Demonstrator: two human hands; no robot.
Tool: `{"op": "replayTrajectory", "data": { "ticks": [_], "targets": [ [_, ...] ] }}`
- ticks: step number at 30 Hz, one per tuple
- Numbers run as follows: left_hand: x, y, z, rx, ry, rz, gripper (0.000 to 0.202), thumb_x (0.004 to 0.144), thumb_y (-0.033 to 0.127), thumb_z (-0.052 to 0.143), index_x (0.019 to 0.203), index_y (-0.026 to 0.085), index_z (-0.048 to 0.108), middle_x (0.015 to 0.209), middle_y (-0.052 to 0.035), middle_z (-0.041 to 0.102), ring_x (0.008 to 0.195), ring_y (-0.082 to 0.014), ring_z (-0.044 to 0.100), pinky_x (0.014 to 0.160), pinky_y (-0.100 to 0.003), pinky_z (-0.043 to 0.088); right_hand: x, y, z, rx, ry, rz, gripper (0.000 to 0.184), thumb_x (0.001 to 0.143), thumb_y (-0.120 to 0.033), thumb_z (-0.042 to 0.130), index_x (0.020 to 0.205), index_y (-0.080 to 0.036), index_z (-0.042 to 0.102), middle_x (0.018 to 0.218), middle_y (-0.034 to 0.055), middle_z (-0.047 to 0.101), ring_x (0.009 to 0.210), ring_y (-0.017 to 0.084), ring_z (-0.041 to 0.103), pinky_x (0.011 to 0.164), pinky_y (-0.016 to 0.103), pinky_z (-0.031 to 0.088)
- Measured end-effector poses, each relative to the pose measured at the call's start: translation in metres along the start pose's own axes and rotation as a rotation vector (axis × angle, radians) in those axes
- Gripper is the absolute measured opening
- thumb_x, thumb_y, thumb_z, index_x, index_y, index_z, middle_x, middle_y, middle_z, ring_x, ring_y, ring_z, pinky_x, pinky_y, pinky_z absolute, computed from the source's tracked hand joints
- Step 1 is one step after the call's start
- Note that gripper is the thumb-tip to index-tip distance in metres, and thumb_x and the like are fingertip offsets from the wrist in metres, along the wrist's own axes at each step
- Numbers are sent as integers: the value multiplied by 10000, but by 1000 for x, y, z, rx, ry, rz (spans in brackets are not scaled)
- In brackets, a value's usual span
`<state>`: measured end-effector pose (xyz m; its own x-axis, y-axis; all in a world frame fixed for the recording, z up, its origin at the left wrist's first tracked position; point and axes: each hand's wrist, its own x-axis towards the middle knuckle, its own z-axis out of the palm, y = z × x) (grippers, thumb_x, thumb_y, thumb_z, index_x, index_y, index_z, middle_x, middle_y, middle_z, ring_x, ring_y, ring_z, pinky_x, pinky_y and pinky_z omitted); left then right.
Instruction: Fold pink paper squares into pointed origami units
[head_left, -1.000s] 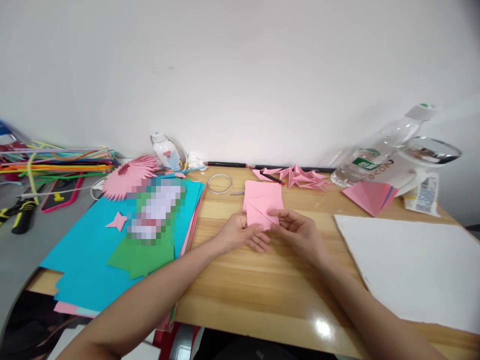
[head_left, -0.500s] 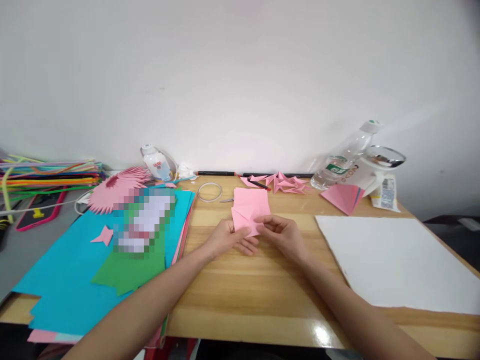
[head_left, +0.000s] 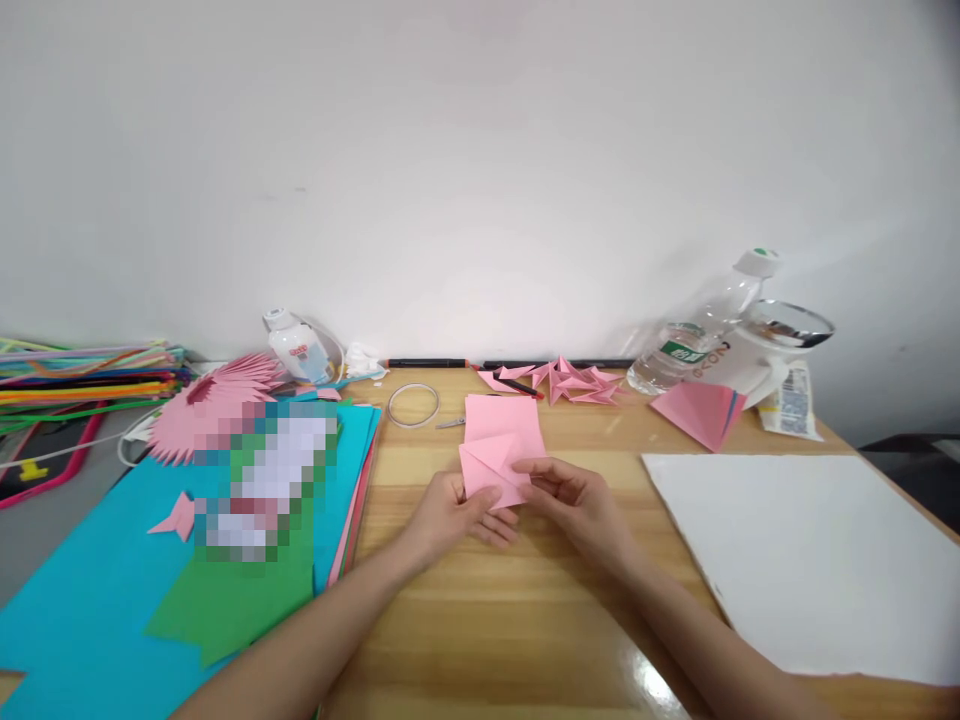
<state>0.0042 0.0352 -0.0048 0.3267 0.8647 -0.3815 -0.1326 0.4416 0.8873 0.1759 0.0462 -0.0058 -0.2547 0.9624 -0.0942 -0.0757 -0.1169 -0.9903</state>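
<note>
A small piece of pink folded paper [head_left: 491,465], with diagonal crease lines, is held up between both hands over the wooden table. My left hand [head_left: 454,510] grips its lower left corner, thumb on top and fingers underneath. From the other side, my right hand [head_left: 574,495] pinches its right edge between thumb and fingers. Just behind it lies a larger pink sheet [head_left: 506,415], partly covered by the folded piece. Beyond that are several pointed pink folded pieces [head_left: 574,382] beside black pens [head_left: 427,363].
Blue sheets [head_left: 82,570] and green paper [head_left: 247,600] spread at left, below a pink pleated paper ring [head_left: 214,400]. A white board [head_left: 802,550] lies at right. Behind it stand a water bottle [head_left: 686,345] and a mug [head_left: 780,350]. A metal ring [head_left: 413,405] rests mid-table.
The camera view has tilted upward slightly, so the table's contents sit lower in the picture. Both hands keep the folded paper in nearly the same grip.
</note>
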Motion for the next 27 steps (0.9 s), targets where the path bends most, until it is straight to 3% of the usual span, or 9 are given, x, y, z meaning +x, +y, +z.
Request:
{"op": "replayTrajectory", "data": {
  "ticks": [3,11,16,19,23,27],
  "targets": [
    [0,0,0,25,23,25,493,632,523,684,821,68,652,733,-126,707,623,-213,683,598,-317,556,-1,2,0,-101,44,-11,283,681,-377,686,837,-143,658,771,59,672,680,165,607,644,294,486],
    [-1,3,2,81,68,84,374,623,436,725,821,122,683,776,-67,719,676,-196,676,628,-287,553,-4,4,7,-139,-33,-70,199,738,-342,632,823,-168,585,707,9,594,604,124,549,554,242,434],
    [-1,5,2,60,101,76,379,677,469,667,809,114,677,715,-69,714,607,-198,671,576,-295,559,-3,8,5,-91,-64,-23,214,748,-343,631,855,-175,553,679,-2,576,605,125,548,565,246,432],
    [-2,6,1,81,80,59,371,672,474,669,738,109,678,644,-64,704,560,-191,661,532,-280,554,-3,6,5,-81,-13,-16,204,750,-345,630,824,-165,568,710,14,579,621,121,533,562,238,425],
    [-3,7,-1,93,31,22,365,673,469,673,745,111,691,690,-70,713,604,-199,667,549,-292,564,-2,0,4,-56,48,-27,185,723,-328,645,781,-163,585,749,24,593,671,125,539,605,238,438],
    [-1,6,-1,24,63,34,369,689,453,670,774,95,692,700,-74,711,588,-190,655,539,-307,571,0,-1,2,-67,70,-32,183,704,-323,643,781,-161,606,773,39,619,697,144,564,640,263,461]
  ]
}}
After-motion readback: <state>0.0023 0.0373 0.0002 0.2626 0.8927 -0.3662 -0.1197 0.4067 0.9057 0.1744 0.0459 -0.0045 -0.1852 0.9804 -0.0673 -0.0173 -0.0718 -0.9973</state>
